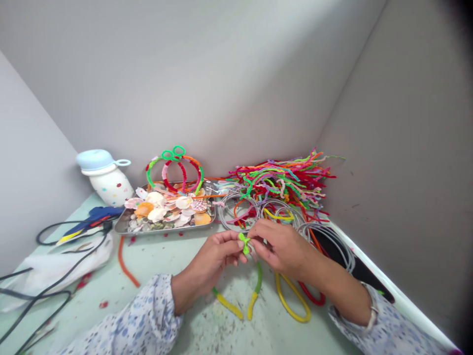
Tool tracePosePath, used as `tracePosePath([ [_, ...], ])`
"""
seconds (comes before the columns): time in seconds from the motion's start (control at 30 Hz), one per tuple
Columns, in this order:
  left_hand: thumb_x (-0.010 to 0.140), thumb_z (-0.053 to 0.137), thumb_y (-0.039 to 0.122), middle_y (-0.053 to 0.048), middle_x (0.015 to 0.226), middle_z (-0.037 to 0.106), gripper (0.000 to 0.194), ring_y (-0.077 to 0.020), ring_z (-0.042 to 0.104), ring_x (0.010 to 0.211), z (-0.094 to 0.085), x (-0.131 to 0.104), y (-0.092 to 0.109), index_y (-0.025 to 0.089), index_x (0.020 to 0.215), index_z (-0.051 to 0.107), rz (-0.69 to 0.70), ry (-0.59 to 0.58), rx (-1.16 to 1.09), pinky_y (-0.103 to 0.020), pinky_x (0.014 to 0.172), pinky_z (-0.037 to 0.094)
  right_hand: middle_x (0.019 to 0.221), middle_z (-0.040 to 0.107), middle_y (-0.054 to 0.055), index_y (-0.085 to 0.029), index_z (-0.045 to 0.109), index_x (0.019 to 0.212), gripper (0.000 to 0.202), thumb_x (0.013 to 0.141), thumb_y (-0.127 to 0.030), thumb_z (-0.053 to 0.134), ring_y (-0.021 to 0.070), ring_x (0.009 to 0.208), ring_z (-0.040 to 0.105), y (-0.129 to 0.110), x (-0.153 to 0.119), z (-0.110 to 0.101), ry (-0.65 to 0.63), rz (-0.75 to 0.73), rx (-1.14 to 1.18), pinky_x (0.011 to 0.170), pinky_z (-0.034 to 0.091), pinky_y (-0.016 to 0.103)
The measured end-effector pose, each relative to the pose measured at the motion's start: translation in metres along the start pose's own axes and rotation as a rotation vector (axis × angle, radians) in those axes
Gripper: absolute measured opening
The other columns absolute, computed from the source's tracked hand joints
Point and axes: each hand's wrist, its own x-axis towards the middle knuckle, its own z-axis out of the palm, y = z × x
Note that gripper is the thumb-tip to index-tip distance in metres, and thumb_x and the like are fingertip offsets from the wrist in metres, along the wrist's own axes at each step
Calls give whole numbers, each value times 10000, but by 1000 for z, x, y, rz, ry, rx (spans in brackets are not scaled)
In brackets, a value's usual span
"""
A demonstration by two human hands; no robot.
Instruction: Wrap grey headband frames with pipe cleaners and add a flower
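Between my two hands is a bright green pipe cleaner (244,242), bent into a small bow-like shape. My left hand (218,252) pinches its left side between thumb and fingers. The fingertips of my right hand (283,246) are closed on its right side. Below my hands show two curved arms of a fuzzy-wrapped band (229,305), green higher up and yellow at the ends. Its upper part is hidden behind my hands, so I cannot tell whether it joins the green piece.
A metal tray (166,229) of seashells stands behind, with wrapped hoops (183,170) on it. Right of it lie a pipe-cleaner heap (284,180), grey wire coils (334,236) and a yellow loop (295,305). At left are a bottle (111,185), blue-handled tool (96,217) and black cables (44,291).
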Motion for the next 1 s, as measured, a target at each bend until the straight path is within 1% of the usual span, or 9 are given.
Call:
tracePosePath([
  [0.23, 788, 615, 173, -17, 672, 629, 71, -70, 585, 555, 3, 1, 1, 109, 799, 644, 13, 25, 79, -157, 498, 378, 871, 587, 21, -192, 580, 917, 107, 879, -176, 482, 142, 764, 557, -4, 0, 1, -24, 5, -116, 676, 413, 256],
  [0.47, 760, 633, 210, -5, 661, 620, 92, -93, 598, 556, 8, -1, 2, 128, 727, 608, 31, 67, 144, -175, 488, 383, 830, 569, 21, -184, 582, 880, 122, 883, -175, 460, 140, 713, 535, -11, 0, -2, -32, 6, -197, 640, 384, 262],
  [0.7, 770, 609, 245, -12, 599, 630, 122, -106, 579, 522, 13, -1, 1, 126, 745, 601, 105, 112, 298, -203, 504, 410, 782, 535, 1, -193, 556, 821, 90, 860, -180, 476, 136, 691, 513, -13, -3, 3, -5, 19, -260, 610, 345, 264],
  [0.87, 770, 591, 226, 21, 553, 606, 84, -93, 544, 496, 14, -3, -3, 147, 741, 580, 139, 154, 356, -198, 503, 401, 788, 532, 3, -194, 547, 810, 83, 853, -179, 478, 138, 697, 506, -16, -3, 5, -24, 64, -230, 615, 347, 264],
  [1.0, 751, 602, 223, 34, 504, 581, 83, -87, 515, 467, 14, -1, -3, 155, 715, 571, 121, 159, 350, -198, 497, 387, 784, 541, 9, -179, 554, 799, 100, 832, -132, 473, 129, 691, 501, -16, 1, 2, -34, 118, -69, 623, 362, 248],
])
